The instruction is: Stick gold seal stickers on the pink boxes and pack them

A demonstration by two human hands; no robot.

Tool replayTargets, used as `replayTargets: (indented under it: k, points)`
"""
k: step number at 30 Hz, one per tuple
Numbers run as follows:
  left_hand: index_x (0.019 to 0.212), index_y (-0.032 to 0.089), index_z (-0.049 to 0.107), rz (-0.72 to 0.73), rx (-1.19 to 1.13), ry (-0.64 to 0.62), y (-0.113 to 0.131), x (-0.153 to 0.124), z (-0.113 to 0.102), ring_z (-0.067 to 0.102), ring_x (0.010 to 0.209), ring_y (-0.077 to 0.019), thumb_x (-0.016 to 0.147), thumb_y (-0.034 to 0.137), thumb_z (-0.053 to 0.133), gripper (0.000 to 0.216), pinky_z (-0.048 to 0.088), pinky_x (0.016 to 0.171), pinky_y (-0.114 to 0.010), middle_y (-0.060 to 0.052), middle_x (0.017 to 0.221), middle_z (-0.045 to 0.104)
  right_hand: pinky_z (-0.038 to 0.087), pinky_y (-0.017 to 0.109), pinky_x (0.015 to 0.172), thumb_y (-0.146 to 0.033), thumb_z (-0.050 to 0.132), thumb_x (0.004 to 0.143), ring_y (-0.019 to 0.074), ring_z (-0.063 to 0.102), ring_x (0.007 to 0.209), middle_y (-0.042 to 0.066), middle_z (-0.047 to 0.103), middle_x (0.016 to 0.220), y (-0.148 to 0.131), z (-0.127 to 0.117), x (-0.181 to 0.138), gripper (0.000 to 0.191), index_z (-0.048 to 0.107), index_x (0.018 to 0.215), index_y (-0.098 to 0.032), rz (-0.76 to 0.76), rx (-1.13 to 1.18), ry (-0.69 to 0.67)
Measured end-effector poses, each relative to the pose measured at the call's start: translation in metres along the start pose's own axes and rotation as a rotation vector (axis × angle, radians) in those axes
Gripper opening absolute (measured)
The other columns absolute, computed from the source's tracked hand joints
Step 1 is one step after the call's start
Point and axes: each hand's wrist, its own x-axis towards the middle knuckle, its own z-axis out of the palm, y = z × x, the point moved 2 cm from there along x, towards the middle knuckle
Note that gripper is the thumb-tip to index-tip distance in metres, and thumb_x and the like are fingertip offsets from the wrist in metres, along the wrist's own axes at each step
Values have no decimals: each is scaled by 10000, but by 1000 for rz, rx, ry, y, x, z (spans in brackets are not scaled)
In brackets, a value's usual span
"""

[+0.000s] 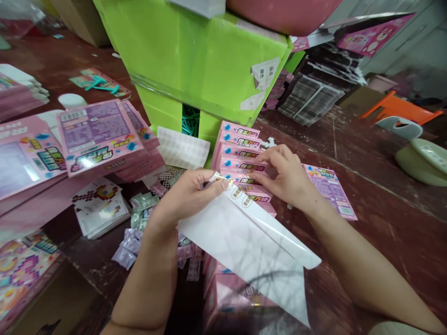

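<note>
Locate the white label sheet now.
The white label sheet is in the head view's lower middle, held by the left hand, partly covering the row of pink boxes.

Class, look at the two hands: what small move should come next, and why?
Perhaps the right hand, if free, should move to the white sheet and peel off one oval label. The left hand holds the sheet near one end with oval labels showing, while the right hand is at the row of pink boxes; whether it holds a label is unclear.
</note>
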Motion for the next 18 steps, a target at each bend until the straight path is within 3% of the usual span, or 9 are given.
replayTargets:
  k: [2, 4, 7, 10, 15, 18]
  points:
    - [762, 181, 714, 130, 61, -25, 3, 3, 2, 656, 709, -173, 953, 473, 638, 357, 493, 618, -261, -31, 785, 727, 502, 423, 832, -458, 746, 919, 285, 612, 1026, 102, 642, 1111, 6, 0, 1, 331, 673, 1145, -227, 51, 125, 3]
    - [765, 204, 735, 262, 146, -59, 5, 7, 6, 707, 945, -219, 962, 414, 626, 307, 538, 844, -318, -52, 950, 783, 513, 394, 803, -468, 748, 919, 256, 627, 960, 85, 656, 1036, 8, 3, 0, 292, 701, 1068, -222, 74, 221, -42]
    - [751, 222, 738, 307, 267, -58, 1, 14, 11, 659, 1206, -271, 973, 373, 602, 301, 440, 1091, -427, -55, 1150, 795, 515, 366, 797, -380, 726, 949, 211, 634, 879, 53, 658, 938, 5, 8, -4, 162, 702, 927, -221, 52, 317, -41]
    - [699, 219, 706, 278, 310, -33, -4, 16, 16, 643, 1245, -293, 980, 383, 588, 346, 401, 1122, -469, -55, 1167, 793, 523, 355, 820, -308, 672, 991, 203, 637, 923, 51, 644, 956, -1, 9, -9, 110, 696, 924, -224, -32, 346, -6]
    - [662, 223, 672, 275, 282, 0, -3, 16, 19, 685, 1145, -283, 955, 361, 609, 330, 465, 1046, -453, -43, 855, 771, 544, 376, 873, -322, 645, 1013, 213, 646, 1000, 58, 652, 1010, 3, 9, -12, 107, 707, 969, -247, -83, 369, -45]
    - [639, 229, 657, 266, 265, 19, -4, 16, 20, 689, 1067, -262, 947, 360, 608, 338, 486, 1008, -436, -32, 782, 744, 548, 393, 907, -326, 648, 1012, 214, 641, 1026, 61, 650, 1039, 6, 4, -12, 101, 700, 964, -253, -101, 391, -64]
